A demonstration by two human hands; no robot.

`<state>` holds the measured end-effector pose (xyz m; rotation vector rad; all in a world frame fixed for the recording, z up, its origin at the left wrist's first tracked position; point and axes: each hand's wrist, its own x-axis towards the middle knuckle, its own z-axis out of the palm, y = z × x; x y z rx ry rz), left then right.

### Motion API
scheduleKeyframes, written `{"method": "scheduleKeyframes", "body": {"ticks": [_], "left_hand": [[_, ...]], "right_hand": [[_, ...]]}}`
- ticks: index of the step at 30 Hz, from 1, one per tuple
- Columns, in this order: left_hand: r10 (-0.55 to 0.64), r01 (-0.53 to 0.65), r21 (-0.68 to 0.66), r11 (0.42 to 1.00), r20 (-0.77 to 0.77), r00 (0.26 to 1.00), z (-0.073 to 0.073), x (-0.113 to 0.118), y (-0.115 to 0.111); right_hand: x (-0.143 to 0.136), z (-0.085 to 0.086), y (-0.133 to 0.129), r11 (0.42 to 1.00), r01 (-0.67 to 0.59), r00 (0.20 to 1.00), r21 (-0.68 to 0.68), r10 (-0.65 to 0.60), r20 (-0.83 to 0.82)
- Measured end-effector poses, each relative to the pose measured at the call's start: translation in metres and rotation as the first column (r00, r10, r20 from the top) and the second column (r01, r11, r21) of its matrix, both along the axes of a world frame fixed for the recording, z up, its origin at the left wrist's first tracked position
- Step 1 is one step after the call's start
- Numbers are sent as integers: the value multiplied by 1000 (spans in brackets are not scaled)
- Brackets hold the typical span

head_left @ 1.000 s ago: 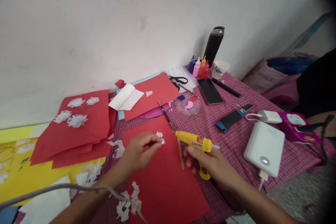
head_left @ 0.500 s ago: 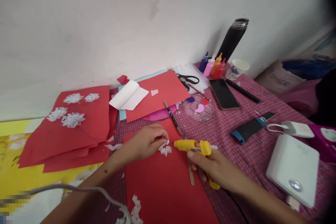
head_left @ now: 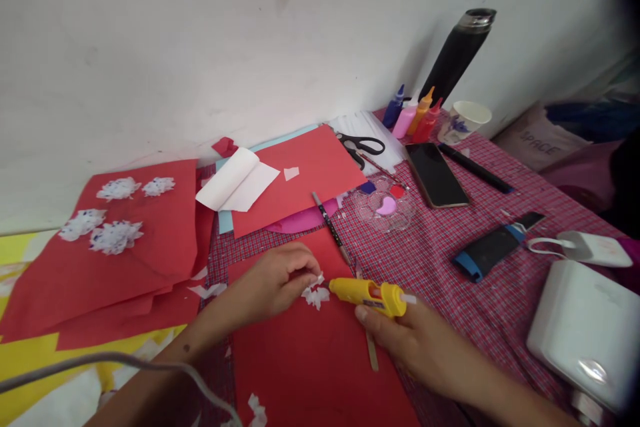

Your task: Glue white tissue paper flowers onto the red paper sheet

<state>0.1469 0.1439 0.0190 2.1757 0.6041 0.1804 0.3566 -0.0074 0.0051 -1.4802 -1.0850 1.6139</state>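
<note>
1. Over red sheet (head_left: 320, 367): left hand (head_left: 277, 282) pinching small white paper piece (head_left: 321, 277).
2. Right hand (head_left: 425, 343) wrapped round yellow glue gun (head_left: 350, 290), nozzle just right of piece.
3. White petals (head_left: 316, 297) on sheet, just beside left fingertips.

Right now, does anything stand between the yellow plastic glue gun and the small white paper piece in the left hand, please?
Nothing visible: the right hand holds the glue gun, its tip close by the paper piece in the left hand.

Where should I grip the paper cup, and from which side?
Take the paper cup around its wall below the wide mouth, probably from the picture's front right: the red bottle crowds its left. It's upright and open-topped, so keep it level.
</note>
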Motion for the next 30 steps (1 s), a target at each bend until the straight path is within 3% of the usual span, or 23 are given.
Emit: {"method": "scheduleKeyframes", "body": {"ticks": [11, 16, 23, 30], "left_hand": [[-67, 68, 36, 997, -32, 997, 1, 2, 1], [-124, 129, 63, 990, -71, 990, 5, 5, 2], [-106, 116, 70, 991, -130, 986, 11, 15, 6], [-178, 208, 91, 974, -258, 950, 16, 25, 9]], "right_hand": [[2, -7, -9, 999, -35, 989, 40, 29, 148], [4, -3, -9, 997, -78, 981, 26, 72, 179], [5, 3, -10, 990, -142, 963, -5, 139, 231], [9, -1, -14, 994, -99, 983, -50, 105, 148]]}}
